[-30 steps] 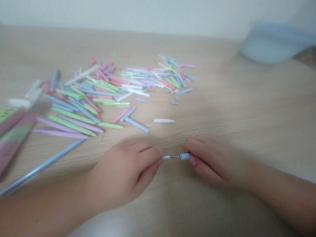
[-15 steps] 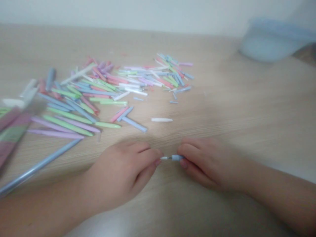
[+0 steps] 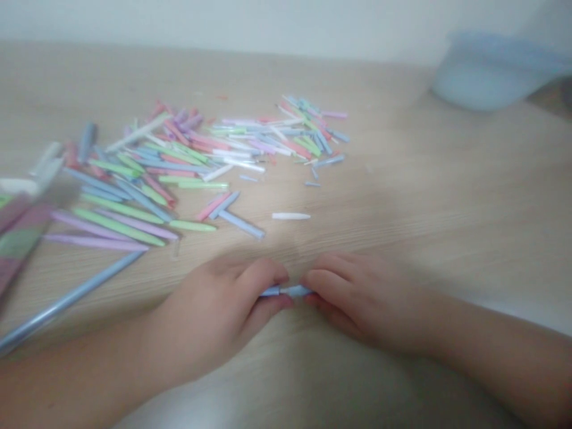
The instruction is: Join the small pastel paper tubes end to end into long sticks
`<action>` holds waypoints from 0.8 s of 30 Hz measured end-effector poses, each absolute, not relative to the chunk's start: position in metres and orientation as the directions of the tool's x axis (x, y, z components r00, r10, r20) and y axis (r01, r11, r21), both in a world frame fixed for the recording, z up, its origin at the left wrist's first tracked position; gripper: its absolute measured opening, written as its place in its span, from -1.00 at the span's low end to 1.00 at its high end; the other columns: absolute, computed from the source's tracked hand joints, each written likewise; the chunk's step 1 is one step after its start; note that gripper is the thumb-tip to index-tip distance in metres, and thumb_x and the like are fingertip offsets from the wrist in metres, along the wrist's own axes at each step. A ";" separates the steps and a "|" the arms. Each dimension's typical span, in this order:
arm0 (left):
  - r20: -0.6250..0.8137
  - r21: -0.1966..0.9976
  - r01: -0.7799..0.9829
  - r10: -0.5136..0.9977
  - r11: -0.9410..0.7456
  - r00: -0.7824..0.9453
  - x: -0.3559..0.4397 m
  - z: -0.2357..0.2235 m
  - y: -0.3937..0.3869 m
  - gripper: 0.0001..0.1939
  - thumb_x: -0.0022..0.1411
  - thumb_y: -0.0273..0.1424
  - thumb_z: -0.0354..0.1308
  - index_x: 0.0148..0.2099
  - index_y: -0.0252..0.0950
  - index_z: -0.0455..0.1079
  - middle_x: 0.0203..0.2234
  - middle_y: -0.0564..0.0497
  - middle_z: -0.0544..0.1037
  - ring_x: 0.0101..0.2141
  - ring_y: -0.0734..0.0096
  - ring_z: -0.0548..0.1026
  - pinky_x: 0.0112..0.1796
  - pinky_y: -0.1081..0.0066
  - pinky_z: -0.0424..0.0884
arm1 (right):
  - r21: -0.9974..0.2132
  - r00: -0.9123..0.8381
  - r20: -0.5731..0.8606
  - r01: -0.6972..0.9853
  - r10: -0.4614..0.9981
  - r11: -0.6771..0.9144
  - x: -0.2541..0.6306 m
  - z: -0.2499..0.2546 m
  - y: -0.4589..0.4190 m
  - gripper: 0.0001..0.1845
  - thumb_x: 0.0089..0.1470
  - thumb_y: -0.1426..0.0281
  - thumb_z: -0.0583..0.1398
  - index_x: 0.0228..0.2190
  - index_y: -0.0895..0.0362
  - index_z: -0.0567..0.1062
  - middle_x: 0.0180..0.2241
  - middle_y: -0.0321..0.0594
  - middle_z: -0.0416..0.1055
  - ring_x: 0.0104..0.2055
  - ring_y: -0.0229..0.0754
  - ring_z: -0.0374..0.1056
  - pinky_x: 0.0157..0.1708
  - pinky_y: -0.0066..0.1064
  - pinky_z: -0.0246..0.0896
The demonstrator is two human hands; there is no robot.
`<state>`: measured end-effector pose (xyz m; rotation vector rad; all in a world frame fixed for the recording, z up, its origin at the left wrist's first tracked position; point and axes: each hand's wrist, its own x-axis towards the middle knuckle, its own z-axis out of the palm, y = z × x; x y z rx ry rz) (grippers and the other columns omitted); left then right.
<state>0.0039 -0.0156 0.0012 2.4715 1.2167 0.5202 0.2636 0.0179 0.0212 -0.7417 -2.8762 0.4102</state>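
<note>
Between thumb and fingers, my left hand (image 3: 218, 316) grips a blue pen barrel (image 3: 270, 291), most of it hidden in the palm. My right hand (image 3: 357, 295) pinches a lighter blue pen tip (image 3: 297, 291) in line with the barrel. A narrow pale gap shows between the two pieces, and whether they touch inside I cannot tell. Just beyond the hands lies a white pointed pen piece (image 3: 291, 216). A blue tube (image 3: 241, 224) rests to its left, against a pink and a blue piece.
A heap of pastel pen parts (image 3: 192, 155) spreads across the left and middle of the wooden table (image 3: 424, 196). Long lilac and green pieces lie near a shiny blue tube (image 3: 75, 298). Clear bags of parts (image 3: 22, 238) sit at far left; a light blue container (image 3: 487, 74) stands back right.
My right hand has moved left with the blue tip, over the white refill end and its spring, which are now covered. The blue barrel has come into sight at my left fingers.
</note>
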 end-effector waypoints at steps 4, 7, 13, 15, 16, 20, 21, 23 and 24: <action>0.207 0.488 0.632 0.783 -0.603 0.587 0.002 -0.001 -0.016 -0.74 0.51 -0.20 0.14 0.16 -0.09 0.34 -0.11 0.06 0.69 -0.18 0.19 0.69 -0.22 0.25 0.55 | -0.338 -0.879 0.065 0.425 0.472 0.840 0.260 0.022 0.017 -0.84 0.36 0.47 0.14 -0.16 0.19 0.54 -0.26 -0.14 0.54 -0.28 -0.11 0.43 -0.31 -0.32 0.25; 0.192 0.521 0.605 0.773 -0.602 0.604 0.002 -0.001 -0.017 -0.70 0.50 -0.23 0.15 0.21 -0.07 0.30 -0.04 0.05 0.69 -0.12 0.19 0.70 -0.16 0.23 0.57 | -0.381 -0.875 0.062 0.423 0.479 0.822 0.258 0.023 0.017 -0.84 0.37 0.47 0.14 -0.12 0.20 0.54 -0.22 -0.11 0.57 -0.22 -0.09 0.47 -0.25 -0.30 0.31; 0.158 0.562 0.592 0.778 -0.578 0.609 0.003 0.001 -0.018 -0.70 0.52 -0.22 0.13 0.23 -0.02 0.29 0.00 0.09 0.70 -0.09 0.21 0.70 -0.13 0.24 0.58 | -0.412 -0.868 0.105 0.407 0.486 0.815 0.258 0.023 0.017 -0.85 0.40 0.46 0.13 -0.16 0.19 0.53 -0.26 -0.14 0.58 -0.27 -0.12 0.47 -0.29 -0.32 0.34; 0.146 0.567 0.593 0.779 -0.571 0.610 0.002 0.001 -0.018 -0.70 0.51 -0.22 0.14 0.23 -0.03 0.30 0.00 0.08 0.70 -0.09 0.21 0.70 -0.13 0.25 0.57 | -0.381 -0.882 0.121 0.383 0.456 0.842 0.259 0.022 0.017 -0.82 0.42 0.47 0.11 -0.17 0.19 0.52 -0.25 -0.13 0.58 -0.26 -0.11 0.48 -0.29 -0.31 0.34; 0.144 0.570 0.590 0.777 -0.572 0.613 0.002 0.002 -0.017 -0.70 0.51 -0.23 0.14 0.22 -0.04 0.31 -0.01 0.08 0.70 -0.09 0.22 0.70 -0.14 0.26 0.57 | -0.359 -0.889 0.136 0.367 0.437 0.858 0.259 0.021 0.017 -0.81 0.42 0.47 0.09 -0.19 0.18 0.52 -0.26 -0.14 0.57 -0.27 -0.11 0.47 -0.30 -0.30 0.33; 0.166 0.570 0.566 0.758 -0.596 0.631 0.002 0.003 -0.016 -0.70 0.53 -0.24 0.12 0.24 -0.06 0.29 -0.02 0.08 0.70 -0.10 0.27 0.70 -0.12 0.32 0.57 | -0.341 -0.895 0.113 0.373 0.432 0.863 0.258 0.022 0.016 -0.83 0.40 0.49 0.12 -0.24 0.18 0.51 -0.31 -0.15 0.57 -0.33 -0.10 0.48 -0.34 -0.30 0.31; 0.180 0.567 0.559 0.754 -0.605 0.632 0.003 0.004 -0.016 -0.70 0.53 -0.24 0.11 0.24 -0.06 0.30 -0.02 0.08 0.70 -0.11 0.28 0.70 -0.11 0.33 0.57 | -0.373 -0.885 0.083 0.398 0.458 0.838 0.256 0.023 0.015 -0.85 0.38 0.48 0.15 -0.25 0.17 0.51 -0.33 -0.16 0.57 -0.33 -0.10 0.49 -0.35 -0.30 0.31; 0.194 0.560 0.553 0.747 -0.617 0.636 0.003 0.004 -0.017 -0.71 0.54 -0.23 0.10 0.24 -0.07 0.30 -0.03 0.08 0.71 -0.11 0.29 0.70 -0.10 0.34 0.57 | -0.457 -0.859 -0.009 0.458 0.511 0.763 0.254 0.026 0.013 -0.87 0.36 0.45 0.19 -0.28 0.14 0.51 -0.37 -0.21 0.58 -0.36 -0.10 0.51 -0.36 -0.31 0.31; 0.195 0.558 0.553 0.746 -0.619 0.637 0.004 0.004 -0.017 -0.70 0.54 -0.22 0.10 0.25 -0.07 0.29 -0.03 0.08 0.71 -0.11 0.30 0.70 -0.09 0.34 0.57 | -0.498 -0.844 -0.049 0.484 0.534 0.719 0.253 0.027 0.012 -0.86 0.36 0.44 0.19 -0.30 0.12 0.51 -0.39 -0.23 0.58 -0.38 -0.11 0.51 -0.37 -0.31 0.31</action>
